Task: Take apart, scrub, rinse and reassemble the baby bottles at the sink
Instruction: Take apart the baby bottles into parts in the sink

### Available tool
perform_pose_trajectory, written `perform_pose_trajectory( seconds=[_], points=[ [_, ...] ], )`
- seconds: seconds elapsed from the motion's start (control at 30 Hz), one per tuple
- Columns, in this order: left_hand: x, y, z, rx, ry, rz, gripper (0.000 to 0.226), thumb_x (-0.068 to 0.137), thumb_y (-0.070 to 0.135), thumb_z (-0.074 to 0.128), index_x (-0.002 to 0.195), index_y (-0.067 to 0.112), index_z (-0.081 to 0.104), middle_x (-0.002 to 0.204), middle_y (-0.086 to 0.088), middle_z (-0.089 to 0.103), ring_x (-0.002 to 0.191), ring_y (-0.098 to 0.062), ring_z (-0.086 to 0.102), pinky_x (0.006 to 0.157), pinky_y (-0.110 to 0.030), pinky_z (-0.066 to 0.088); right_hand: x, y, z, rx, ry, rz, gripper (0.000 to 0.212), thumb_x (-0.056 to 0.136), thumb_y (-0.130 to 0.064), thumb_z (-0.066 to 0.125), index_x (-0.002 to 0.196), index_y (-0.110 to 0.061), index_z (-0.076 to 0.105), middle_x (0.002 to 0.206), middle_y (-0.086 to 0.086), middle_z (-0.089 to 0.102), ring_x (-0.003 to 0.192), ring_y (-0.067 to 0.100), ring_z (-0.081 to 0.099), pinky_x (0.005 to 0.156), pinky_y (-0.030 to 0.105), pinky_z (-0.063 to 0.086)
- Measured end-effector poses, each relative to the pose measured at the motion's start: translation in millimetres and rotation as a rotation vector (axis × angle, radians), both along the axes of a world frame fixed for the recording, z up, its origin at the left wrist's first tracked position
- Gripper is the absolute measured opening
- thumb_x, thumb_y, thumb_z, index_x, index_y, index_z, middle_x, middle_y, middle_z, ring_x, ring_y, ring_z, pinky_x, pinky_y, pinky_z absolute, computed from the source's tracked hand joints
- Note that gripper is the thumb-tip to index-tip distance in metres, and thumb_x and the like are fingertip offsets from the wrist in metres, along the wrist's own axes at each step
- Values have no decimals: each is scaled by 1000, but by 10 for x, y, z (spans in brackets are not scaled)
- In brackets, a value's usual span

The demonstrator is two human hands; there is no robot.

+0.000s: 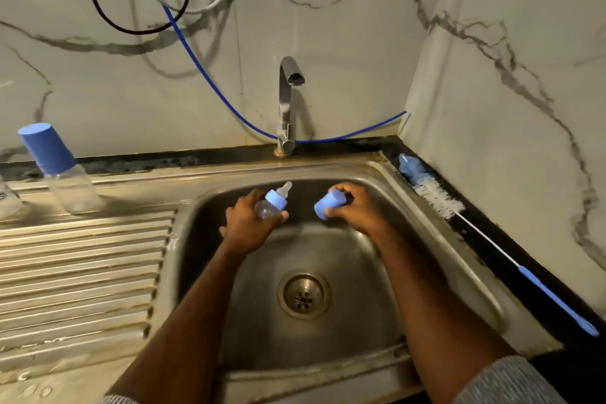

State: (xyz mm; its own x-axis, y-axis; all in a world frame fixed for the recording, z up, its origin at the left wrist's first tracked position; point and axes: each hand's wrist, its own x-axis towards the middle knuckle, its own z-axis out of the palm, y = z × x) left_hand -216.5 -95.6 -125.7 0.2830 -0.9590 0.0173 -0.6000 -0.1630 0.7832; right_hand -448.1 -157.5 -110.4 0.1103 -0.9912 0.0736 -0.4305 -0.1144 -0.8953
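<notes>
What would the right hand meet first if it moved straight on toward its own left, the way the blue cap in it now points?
Most likely the bottle held in the left hand. The right hand grips the blue cap, whose closed end faces it across a small gap over the sink. Depth is unclear.

Two bare forearms lead to the left hand [251,223] and the right hand [352,207]. Neither hand shows a glove, ring, watch or band on the parts in view. Well back from the right hand, at the elbow, sits the pushed-up cuff of a grey sleeve [511,382] in a finely ribbed or knitted fabric with a heathered, speckled look. Well back from the left hand, a thin strip of the same grey knit, the left sleeve [119,399], shows at the edge of view. The fingernails are too small to make out.
</notes>
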Motion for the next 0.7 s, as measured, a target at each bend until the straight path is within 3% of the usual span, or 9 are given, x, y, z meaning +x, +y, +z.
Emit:
perform_pose_trajectory(
  seconds=[0.1,0.17,0.23,0.47,0.7],
  points=[
    [-66,-53,-84,-85,248,-72,75,65,55,85,132,33,58,125,3,63,117,-21,60,98,-40,52,-182,-4,-184,3,223,-22,37,64,7,76,91,-18,72,82,-5,69,75,5,63,69,19,48],
    [-114,-34,-137,-98,255,-145,64,73,37,88,131,25,62,116,4,67,105,-12,64,83,-23,51,-244,18,-294,72,299,-65,25,63,5,72,79,-14,72,72,-3,69,66,6,62,62,21,48],
    [-168,-26,-159,-99,233,-184,60,76,28,88,130,21,63,114,4,68,101,-7,64,77,-18,47,-256,10,-392,114,393,-128,22,61,3,71,76,-13,69,77,4,71,73,19,65,64,28,51],
    [-118,-97,-270,-106,286,-136,47,74,24,89,117,19,70,103,1,73,95,-17,70,74,-26,51,-285,-17,-625,100,529,-205,13,81,-7,68,94,-6,69,103,14,71,100,31,65,81,33,48],
    [-127,-67,-173,-80,459,-76,48,79,20,86,121,15,64,107,-5,71,94,-23,70,67,-31,53,-312,-120,-716,141,440,-170,15,57,-10,74,66,-5,64,74,11,72,76,31,68,74,39,58]
  ],
)
